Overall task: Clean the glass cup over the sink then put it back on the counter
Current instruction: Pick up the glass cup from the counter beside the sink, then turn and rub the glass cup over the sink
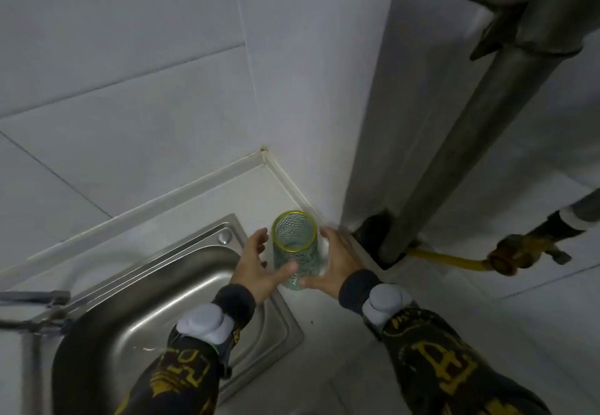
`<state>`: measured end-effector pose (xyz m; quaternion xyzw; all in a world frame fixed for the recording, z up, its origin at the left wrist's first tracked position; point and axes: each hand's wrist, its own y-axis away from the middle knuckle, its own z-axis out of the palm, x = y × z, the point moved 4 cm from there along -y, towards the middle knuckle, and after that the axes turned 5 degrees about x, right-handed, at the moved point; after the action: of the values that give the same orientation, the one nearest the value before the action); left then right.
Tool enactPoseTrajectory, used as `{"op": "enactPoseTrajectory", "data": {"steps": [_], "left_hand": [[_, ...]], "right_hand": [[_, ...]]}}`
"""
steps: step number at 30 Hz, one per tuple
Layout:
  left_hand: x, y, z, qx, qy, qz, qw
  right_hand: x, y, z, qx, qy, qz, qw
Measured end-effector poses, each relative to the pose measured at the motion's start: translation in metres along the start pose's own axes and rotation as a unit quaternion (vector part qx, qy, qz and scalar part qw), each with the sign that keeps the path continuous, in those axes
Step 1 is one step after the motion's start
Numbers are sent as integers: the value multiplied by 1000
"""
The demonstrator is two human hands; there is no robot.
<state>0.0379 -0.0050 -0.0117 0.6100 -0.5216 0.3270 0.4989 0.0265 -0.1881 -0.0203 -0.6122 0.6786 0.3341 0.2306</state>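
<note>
A clear patterned glass cup (pixel 293 245) with a yellow-green rim stands upright on the white counter (pixel 324 333), just right of the steel sink (pixel 136 310). My left hand (pixel 256 265) is at the cup's left side with its fingers spread and apart from the glass; its thumb crosses in front of the lower part. My right hand (pixel 337 258) curves around the cup's right side, thumb at the base, with a thin gap between palm and glass. Neither hand closes on the cup.
Tiled walls meet in a corner right behind the cup. A thick grey pipe (pixel 454 142) drops through the counter to the right, with a yellow hose and brass valve (pixel 516 254) beside it. A tap (pixel 29 314) stands at the sink's left edge.
</note>
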Motion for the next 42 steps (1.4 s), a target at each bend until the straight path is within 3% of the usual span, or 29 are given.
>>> {"op": "enactPoseTrajectory", "data": {"steps": [9, 20, 27, 42], "left_hand": [[-21, -9, 13, 7, 92, -45, 995], [-21, -8, 22, 40, 165, -6, 985], [-22, -7, 13, 58, 214, -18, 975], [-19, 23, -16, 115, 359, -64, 924]], "right_hand": [[23, -25, 37, 7, -113, 9, 993], [19, -34, 52, 71, -169, -18, 983], [-1, -31, 40, 91, -121, -44, 987], [-73, -22, 23, 43, 20, -144, 988]]}}
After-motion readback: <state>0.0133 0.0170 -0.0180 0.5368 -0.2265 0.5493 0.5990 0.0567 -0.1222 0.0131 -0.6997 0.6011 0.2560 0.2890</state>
